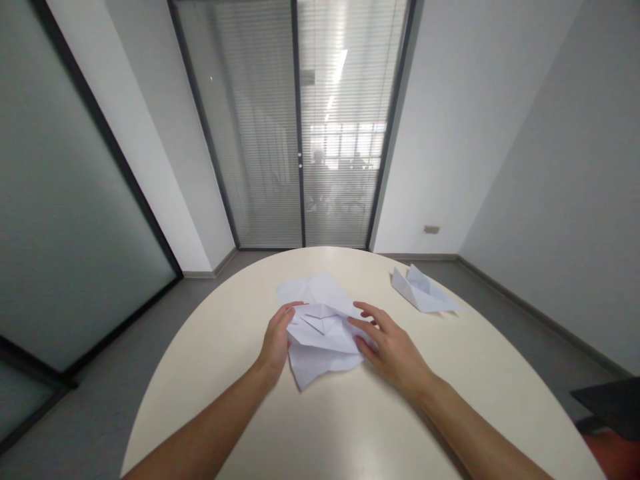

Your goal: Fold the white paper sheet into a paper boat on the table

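Note:
A partly folded sheet of white paper (320, 327) lies on the round cream table (350, 413) in front of me. My left hand (277, 340) grips the sheet's left edge, fingers curled over the fold. My right hand (387, 343) rests on the sheet's right side with its fingers stretched out and pressing flat on the paper. Several creases and a small triangular fold show between the two hands.
A finished white paper boat (423, 290) sits at the table's far right. Beyond the table are glass doors with blinds (300, 133), a frosted glass wall on the left and grey walls on the right. A dark chair edge (610, 400) shows at lower right.

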{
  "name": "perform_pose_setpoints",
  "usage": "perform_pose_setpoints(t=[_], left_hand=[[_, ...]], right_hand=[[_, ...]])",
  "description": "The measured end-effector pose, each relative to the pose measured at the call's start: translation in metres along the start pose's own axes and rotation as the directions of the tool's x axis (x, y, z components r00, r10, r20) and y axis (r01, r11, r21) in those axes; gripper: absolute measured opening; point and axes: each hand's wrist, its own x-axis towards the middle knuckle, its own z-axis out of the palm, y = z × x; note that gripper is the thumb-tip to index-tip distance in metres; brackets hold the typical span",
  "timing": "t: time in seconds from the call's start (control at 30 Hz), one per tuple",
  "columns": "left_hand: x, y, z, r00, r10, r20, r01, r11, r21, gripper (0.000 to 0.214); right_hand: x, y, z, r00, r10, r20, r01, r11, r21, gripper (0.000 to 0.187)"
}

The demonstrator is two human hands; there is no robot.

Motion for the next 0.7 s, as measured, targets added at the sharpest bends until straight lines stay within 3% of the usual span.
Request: perform_pose_setpoints(t=[0.13,0.27,0.43,0.6,0.7], left_hand=[[0.0,0.001,-0.001,1.0,0.01,-0.002,-0.01,0.999,0.033,0.033],[0.001,0.0,-0.001,1.0,0.0,0.003,0.0,0.997,0.082,0.035],[0.001,0.002,0.0,0.999,0.041,-0.014,-0.037,0.982,0.186,0.032],[0.002,0.006,-0.002,0.997,0.083,0.012,-0.082,0.946,0.313,0.027],[0.004,0.005,-0.003,0.998,0.067,0.012,-0.067,0.946,0.316,0.028]], right_hand=[[0.0,0.002,-0.001,0.998,0.024,0.06,-0.023,1.0,-0.011,0.04],[0.0,0.003,-0.003,0.991,0.065,0.115,-0.068,0.997,0.024,0.03],[-0.001,0.009,-0.002,0.989,0.118,0.084,-0.124,0.99,0.072,0.017],[0.0,0.003,-0.007,0.989,0.132,0.069,-0.147,0.942,0.301,0.012],[0.001,-0.004,-0.01,0.974,0.192,0.12,-0.226,0.836,0.5,0.012]])
